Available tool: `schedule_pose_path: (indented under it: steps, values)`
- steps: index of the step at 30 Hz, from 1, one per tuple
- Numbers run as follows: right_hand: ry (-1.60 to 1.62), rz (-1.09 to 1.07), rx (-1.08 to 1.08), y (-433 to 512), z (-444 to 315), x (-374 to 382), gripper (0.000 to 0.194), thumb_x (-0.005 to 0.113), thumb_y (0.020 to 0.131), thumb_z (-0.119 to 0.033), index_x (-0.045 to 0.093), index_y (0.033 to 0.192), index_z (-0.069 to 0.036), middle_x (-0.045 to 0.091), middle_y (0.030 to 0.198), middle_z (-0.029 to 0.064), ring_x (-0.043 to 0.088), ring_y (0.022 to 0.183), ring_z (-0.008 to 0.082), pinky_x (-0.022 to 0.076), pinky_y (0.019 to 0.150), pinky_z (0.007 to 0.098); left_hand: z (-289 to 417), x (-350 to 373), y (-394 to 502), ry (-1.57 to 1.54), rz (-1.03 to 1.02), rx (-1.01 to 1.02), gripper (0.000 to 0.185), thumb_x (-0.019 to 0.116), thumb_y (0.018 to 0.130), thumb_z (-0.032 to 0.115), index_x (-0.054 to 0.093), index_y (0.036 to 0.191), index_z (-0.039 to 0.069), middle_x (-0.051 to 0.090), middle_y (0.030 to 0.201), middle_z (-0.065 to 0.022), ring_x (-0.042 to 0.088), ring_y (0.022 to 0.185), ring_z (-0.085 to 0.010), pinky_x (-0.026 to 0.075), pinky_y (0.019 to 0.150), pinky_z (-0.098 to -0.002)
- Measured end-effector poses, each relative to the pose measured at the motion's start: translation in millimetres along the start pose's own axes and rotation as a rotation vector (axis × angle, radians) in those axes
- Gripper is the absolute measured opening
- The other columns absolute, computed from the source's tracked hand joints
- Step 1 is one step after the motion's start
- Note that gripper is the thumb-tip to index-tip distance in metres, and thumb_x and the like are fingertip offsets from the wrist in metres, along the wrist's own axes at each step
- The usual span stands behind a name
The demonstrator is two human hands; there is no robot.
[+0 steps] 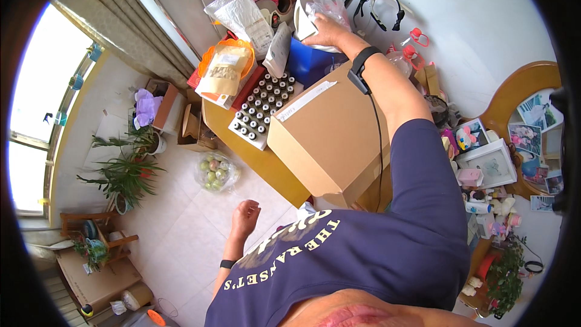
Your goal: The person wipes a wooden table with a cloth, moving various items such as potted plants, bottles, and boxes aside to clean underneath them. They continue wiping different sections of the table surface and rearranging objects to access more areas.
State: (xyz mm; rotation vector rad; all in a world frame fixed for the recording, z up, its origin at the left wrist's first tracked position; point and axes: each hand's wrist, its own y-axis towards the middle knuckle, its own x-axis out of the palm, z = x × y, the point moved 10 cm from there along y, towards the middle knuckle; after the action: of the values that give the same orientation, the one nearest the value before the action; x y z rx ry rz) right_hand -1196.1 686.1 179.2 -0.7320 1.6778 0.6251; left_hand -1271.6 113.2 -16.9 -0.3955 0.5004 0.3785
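Observation:
My right hand (324,32) reaches to the far side of the table, against a white container (303,16) with a clear plastic bag (327,0). Its fingertips are partly hidden there, so a firm hold cannot be made out. Just below the hand is a blue bag or box (306,61). A large closed cardboard box (331,131) with a strip of tape lies under my right forearm. My left hand (246,219) hangs low beside the table, fingers loosely curled, with nothing seen in it. Rows of small dark bottles with pale caps (263,104) stand left of the cardboard box.
An orange tray (204,61) holds a packet, beside padded mailers (245,18). On the floor are a bag of round green fruit (214,172), potted plants (125,177) and a small open carton (193,131). Photo frames (490,163) and small goods crowd the right side. A black cable (380,145) crosses the cardboard box.

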Motion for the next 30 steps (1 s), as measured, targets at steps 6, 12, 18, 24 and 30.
schedule_pose_path:
  steps: [6,12,18,24,30]
  values:
    - [-0.125,-0.125,0.076,-9,-6,29,0.096,0.074,0.07,-0.06,0.047,0.142,-0.002,0.041,0.151,0.0202,0.035,0.142,0.0361,0.0291,0.115,0.0512,-8,5,-10,0.004,-0.024,-0.058,0.014,0.071,0.084,0.008,0.068,0.096,0.002,0.068,0.087,-0.0127,0.067,0.075,-0.0216,0.056,0.068,-0.0334]
    - [0.031,0.111,0.057,-15,7,13,0.07,0.074,0.074,-0.047,0.055,0.131,-0.011,0.063,0.128,0.0168,0.057,0.123,0.0367,0.0415,0.103,0.0535,-2,11,2,0.019,-0.066,-0.023,0.015,0.072,0.084,0.009,0.068,0.097,0.003,0.068,0.087,-0.0122,0.067,0.076,-0.0217,0.055,0.068,-0.0331]
    - [-0.148,-0.062,0.12,-20,-2,24,0.059,0.071,0.076,-0.032,0.057,0.129,-0.012,0.062,0.131,0.0135,0.054,0.128,0.0325,0.04,0.102,0.0598,5,11,3,0.061,-0.08,0.001,0.017,0.072,0.083,0.011,0.068,0.097,0.003,0.067,0.087,-0.0123,0.066,0.075,-0.0225,0.055,0.069,-0.0339]
    - [-0.104,0.039,0.089,-29,-10,16,0.05,0.077,0.072,-0.03,0.067,0.116,-0.008,0.056,0.131,0.0155,0.057,0.121,0.0364,0.0462,0.097,0.0573,3,4,-1,0.05,-0.073,0.037,0.018,0.073,0.083,0.011,0.068,0.097,0.003,0.067,0.086,-0.0117,0.066,0.075,-0.0218,0.055,0.069,-0.0342]
    - [0.094,0.582,-0.236,-90,-10,-69,0.038,0.072,0.077,-0.023,0.069,0.11,-0.005,0.063,0.111,0.0168,0.062,0.103,0.0343,0.0511,0.092,0.0405,12,2,-2,0.088,-0.095,0.15,0.017,0.073,0.083,0.012,0.068,0.096,0.004,0.068,0.084,-0.0114,0.066,0.074,-0.023,0.055,0.067,-0.0348]
